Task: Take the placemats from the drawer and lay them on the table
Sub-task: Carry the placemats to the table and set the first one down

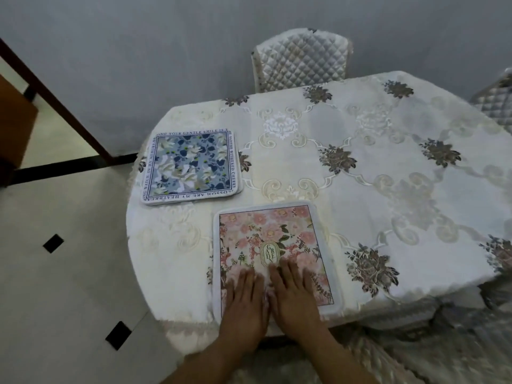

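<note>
A pink floral placemat (273, 236) with a white border lies flat at the table's near edge. My left hand (245, 303) and my right hand (293, 295) rest palm down, side by side, on its near half, fingers spread and flat. A blue floral placemat (191, 166) with lettering round its border lies at the table's left end; more edges show under it, so it looks like a small stack. The table (360, 167) is covered with a cream embroidered cloth. No drawer is in view.
A chair with a quilted cover (300, 58) stands at the far side of the table, and another chair (498, 98) shows at the right edge. Tiled floor (63, 273) lies to the left, with a dark wooden frame (55, 98) beyond it.
</note>
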{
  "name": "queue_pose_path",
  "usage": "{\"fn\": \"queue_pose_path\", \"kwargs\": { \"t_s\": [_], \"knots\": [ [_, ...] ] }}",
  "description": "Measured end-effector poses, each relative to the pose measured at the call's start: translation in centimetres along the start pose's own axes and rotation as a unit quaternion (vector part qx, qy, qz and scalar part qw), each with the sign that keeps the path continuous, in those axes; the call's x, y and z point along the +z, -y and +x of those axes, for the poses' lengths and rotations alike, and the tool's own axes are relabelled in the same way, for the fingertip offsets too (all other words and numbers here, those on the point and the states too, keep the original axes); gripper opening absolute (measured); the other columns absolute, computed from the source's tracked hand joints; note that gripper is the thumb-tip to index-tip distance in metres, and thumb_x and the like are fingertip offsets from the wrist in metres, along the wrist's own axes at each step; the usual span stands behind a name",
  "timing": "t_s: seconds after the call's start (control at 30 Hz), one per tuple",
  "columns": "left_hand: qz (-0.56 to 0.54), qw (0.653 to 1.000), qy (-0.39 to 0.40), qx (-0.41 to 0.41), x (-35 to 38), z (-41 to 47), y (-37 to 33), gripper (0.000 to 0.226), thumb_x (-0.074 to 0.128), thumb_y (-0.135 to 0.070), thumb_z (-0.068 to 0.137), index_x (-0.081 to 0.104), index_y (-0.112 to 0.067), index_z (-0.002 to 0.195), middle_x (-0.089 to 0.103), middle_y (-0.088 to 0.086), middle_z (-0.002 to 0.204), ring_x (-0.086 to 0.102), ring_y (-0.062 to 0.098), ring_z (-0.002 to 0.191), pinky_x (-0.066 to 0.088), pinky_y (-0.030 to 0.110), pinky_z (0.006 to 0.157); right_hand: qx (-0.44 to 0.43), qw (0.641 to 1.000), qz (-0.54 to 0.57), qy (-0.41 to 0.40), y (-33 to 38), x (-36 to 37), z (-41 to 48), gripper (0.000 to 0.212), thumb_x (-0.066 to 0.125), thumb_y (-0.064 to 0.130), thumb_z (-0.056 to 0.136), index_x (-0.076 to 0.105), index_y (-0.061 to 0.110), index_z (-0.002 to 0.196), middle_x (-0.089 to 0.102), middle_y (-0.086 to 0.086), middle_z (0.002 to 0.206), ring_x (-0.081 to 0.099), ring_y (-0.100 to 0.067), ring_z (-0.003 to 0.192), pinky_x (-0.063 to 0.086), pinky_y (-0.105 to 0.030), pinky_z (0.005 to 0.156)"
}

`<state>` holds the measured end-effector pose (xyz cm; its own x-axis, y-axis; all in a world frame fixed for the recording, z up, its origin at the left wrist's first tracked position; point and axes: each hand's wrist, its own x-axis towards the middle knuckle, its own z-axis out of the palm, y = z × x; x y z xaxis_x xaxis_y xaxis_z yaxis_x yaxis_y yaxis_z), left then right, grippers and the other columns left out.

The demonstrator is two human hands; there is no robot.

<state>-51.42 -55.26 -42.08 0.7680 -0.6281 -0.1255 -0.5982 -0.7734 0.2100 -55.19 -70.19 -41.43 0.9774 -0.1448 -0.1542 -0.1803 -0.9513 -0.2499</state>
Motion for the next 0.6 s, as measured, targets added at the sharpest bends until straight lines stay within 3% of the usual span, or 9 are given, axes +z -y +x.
{"fn": "queue_pose_path", "kwargs": {
  "t_s": [0.13,0.27,0.37,0.5,0.6],
  "knots": [
    [-0.004,1.000,-0.008,-0.016,1.2,-1.7,2.5,0.066,0.025,-0.051,0.102,0.012,-0.016,0.156,0.013,0.007,0.163,0.004,0.023,0.151,0.012,0.045,0.119,0.016,1.000,0.004,-0.023,-4.3,0.7,-1.3,0.065,0.027,0.046,0.099,0.011,0.018,0.155,0.005,-0.009,0.164,0.001,-0.026,0.151,0.005,-0.048,0.118],
    [-0.015,0.999,0.014,-0.041,0.6,-3.2,3.1,0.066,0.027,-0.047,0.102,0.007,-0.015,0.156,0.010,0.007,0.164,0.004,0.022,0.151,0.010,0.040,0.119,0.001,1.000,0.015,-0.002,-7.3,-0.3,-2.2,0.067,0.026,0.045,0.099,0.008,0.014,0.155,0.003,-0.008,0.164,0.001,-0.023,0.151,0.007,-0.043,0.120],
    [-0.041,0.997,0.035,-0.060,-0.1,-3.4,2.3,0.065,0.023,-0.047,0.102,0.006,-0.015,0.156,0.007,0.007,0.164,0.001,0.021,0.151,0.008,0.038,0.118,0.003,0.999,0.031,0.034,-7.4,-1.0,-2.3,0.067,0.018,0.047,0.099,0.005,0.013,0.155,-0.001,-0.008,0.163,-0.004,-0.022,0.151,0.000,-0.040,0.120],
    [-0.091,0.994,0.015,-0.054,-1.6,1.1,1.7,0.064,0.018,-0.049,0.103,-0.004,-0.019,0.155,-0.011,0.001,0.163,-0.013,0.017,0.150,-0.004,0.035,0.121,-0.028,0.997,0.063,0.019,-6.1,-2.8,2.3,0.064,0.014,0.045,0.100,0.007,0.013,0.155,-0.005,-0.003,0.161,-0.004,-0.023,0.151,-0.009,-0.035,0.121],
    [-0.082,0.995,-0.010,-0.050,-3.2,8.1,1.2,0.065,0.023,-0.042,0.102,0.005,-0.009,0.155,-0.003,0.011,0.163,-0.008,0.025,0.150,-0.007,0.035,0.121,-0.054,0.996,0.071,0.013,-4.5,-4.6,8.9,0.060,0.022,0.038,0.103,0.010,0.010,0.155,0.003,-0.007,0.163,-0.001,-0.024,0.151,-0.004,-0.038,0.121]
  ]
}}
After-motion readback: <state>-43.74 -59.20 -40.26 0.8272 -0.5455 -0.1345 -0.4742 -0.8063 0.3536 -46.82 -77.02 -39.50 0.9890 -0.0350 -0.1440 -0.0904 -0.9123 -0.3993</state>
